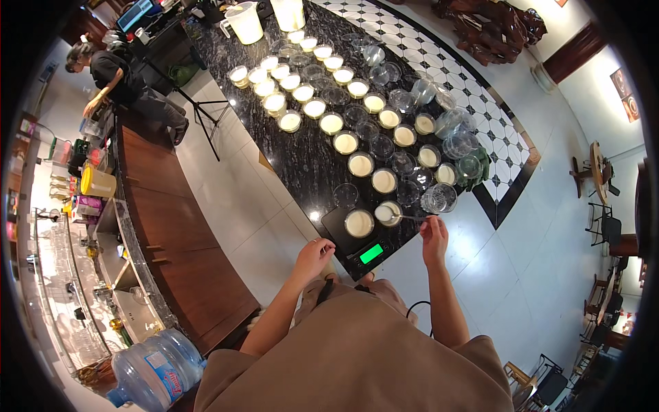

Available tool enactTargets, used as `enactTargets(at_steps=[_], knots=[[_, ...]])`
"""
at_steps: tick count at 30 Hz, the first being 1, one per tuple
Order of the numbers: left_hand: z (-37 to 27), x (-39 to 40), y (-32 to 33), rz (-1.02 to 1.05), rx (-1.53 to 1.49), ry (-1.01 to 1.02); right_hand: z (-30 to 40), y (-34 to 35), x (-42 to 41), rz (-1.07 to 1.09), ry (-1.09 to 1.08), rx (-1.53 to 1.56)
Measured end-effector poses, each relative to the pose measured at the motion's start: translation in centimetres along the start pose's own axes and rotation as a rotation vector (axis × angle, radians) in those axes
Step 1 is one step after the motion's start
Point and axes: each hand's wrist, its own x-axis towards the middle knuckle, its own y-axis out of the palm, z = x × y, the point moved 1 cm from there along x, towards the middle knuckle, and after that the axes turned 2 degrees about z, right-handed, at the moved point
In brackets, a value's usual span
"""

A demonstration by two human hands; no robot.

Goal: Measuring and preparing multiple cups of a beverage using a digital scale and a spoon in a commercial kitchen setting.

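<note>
My right hand (435, 238) grips the handle of a metal spoon (409, 218). The spoon's bowl lies over a clear cup of cream-coloured filling (395, 220) and carries some white content. Left of that cup, another filled cup (359, 223) stands on a black digital kitchen scale (333, 220). The scale's green display is lit; its digits are not readable. Beside the scale's left edge is my left hand (315, 257), its fingers curled in and nothing visible in them. A round clear lid (345, 195) rests behind the scale.
Rows of filled cups (331, 123) and clear lids (381, 147) cover the dark stone counter (304, 165). Stacked empty cups (438, 199) line its right side. Two pitchers (244, 23) stand at the far end. A person (116, 77) works left, near a tripod (198, 105).
</note>
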Motion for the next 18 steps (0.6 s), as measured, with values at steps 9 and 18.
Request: enactTargets(at_steps=[9,18], knots=[[0.0,0.1,0.2,0.013,0.004,-0.015,1.6,-1.7,0.1,-0.031,-0.176,-0.299],[-0.5,0.3,0.4,0.015,0.006,-0.014,3.4,1.3,-2.9,0.223,-0.496,-0.891]])
